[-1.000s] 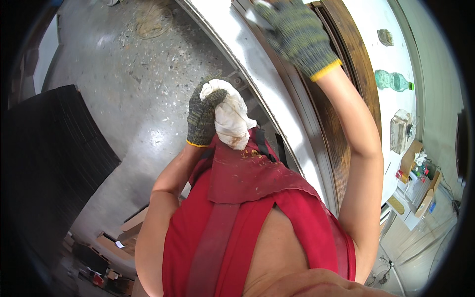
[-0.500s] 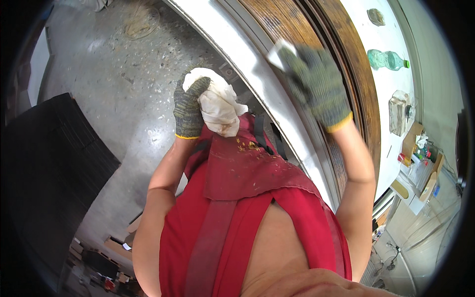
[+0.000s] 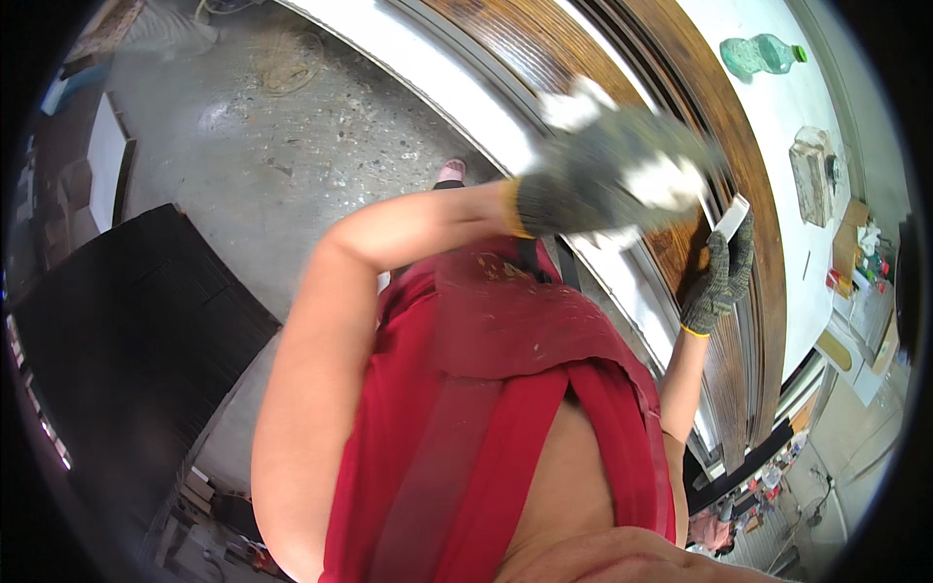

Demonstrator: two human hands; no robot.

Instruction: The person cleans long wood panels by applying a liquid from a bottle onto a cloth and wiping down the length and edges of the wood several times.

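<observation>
My left hand (image 3: 593, 170), in a grey-green knit glove with a yellow cuff, reaches across over the brown wooden boards (image 3: 496, 34). Blurred by motion, it grips a white cloth (image 3: 665, 183) that bulges out around the fingers. Farther right, beside the long strips, my gloved right hand (image 3: 720, 282) pinches a small white flat block (image 3: 732, 218) that sticks out past its fingertips. The boards are dark, grooved lengths lying side by side on a white surface (image 3: 428, 73).
On the white surface at the right are a green plastic bottle (image 3: 761, 56) and a pale, dirty block-shaped object (image 3: 812, 175). A large black panel (image 3: 126, 321) stands at the left on the grey speckled floor (image 3: 243, 146). Cluttered small items lie at the far right.
My left hand has swung from the left side over to the boards, carrying the cloth. My right hand has drawn back nearer to me and rightward along the boards, still with the white block.
</observation>
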